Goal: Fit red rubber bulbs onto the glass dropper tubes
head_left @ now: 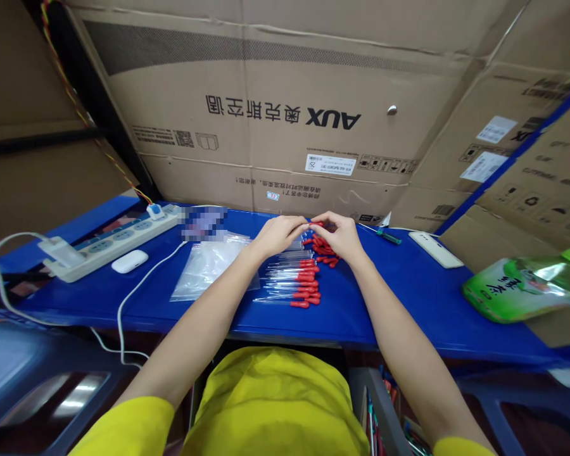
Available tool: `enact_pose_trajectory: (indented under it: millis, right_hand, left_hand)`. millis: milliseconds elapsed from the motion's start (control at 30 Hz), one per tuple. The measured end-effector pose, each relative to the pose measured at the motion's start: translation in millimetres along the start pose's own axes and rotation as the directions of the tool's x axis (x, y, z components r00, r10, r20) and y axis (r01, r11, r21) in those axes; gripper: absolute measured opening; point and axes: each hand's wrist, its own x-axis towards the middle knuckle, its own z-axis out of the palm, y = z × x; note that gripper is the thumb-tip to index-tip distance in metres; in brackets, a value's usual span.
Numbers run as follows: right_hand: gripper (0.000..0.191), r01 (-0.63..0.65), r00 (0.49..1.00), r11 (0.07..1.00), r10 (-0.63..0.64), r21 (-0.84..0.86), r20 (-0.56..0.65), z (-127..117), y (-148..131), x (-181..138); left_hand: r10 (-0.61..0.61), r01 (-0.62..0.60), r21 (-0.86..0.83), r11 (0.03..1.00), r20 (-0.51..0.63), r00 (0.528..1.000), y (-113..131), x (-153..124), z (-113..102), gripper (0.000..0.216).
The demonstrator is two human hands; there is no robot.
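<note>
My left hand (282, 234) and my right hand (341, 238) meet above the back half of the blue table, fingertips pinched close together. A red rubber bulb (317, 223) shows at the right hand's fingertips. What the left fingers pinch is hidden. Below the hands lies a row of glass droppers (285, 284), their thin clear tubes pointing left and red bulbs right. A loose pile of red rubber bulbs (323, 248) lies under my right hand. Clear plastic bags (204, 269) lie flat beneath and beside my left forearm.
At the left are a white power strip (118, 244), cables and a white earphone case (130, 261). A green-handled screwdriver (388, 237), a white flat device (436, 249) and a green drink bottle (517, 288) are at the right. Cardboard (266, 76) walls the back.
</note>
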Motion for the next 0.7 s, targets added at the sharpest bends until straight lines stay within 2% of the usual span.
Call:
enact_pose_trajectory:
  millis: [100,300,467,700]
  right_hand:
    - [0.031,-0.049,0.998,0.999,0.050,0.019,-0.023,-2,3,1]
    - [0.036,-0.159,0.987,0.964,0.148,0.212,0.065,-2,5,2]
    - [0.041,-0.151,0.987,0.932,0.160,0.330,0.000,-4,1,4]
    - [0.048,-0.233,0.972,0.873,0.223,0.429,0.074,-10,-3,2]
  left_hand:
    - [-0.012,0.012,-0.037,0.999,-0.006,1.000,-1,1,2,0.040]
    - [0.004,-0.007,-0.065,0.998,-0.054,0.999,-2,-1,-3,0.036]
    - [-0.036,0.036,-0.038,0.999,0.010,0.999,-4,-1,-9,0.042]
    - [-0.003,0.002,0.028,1.000,0.040,0.999,-5,-1,-12,0.047]
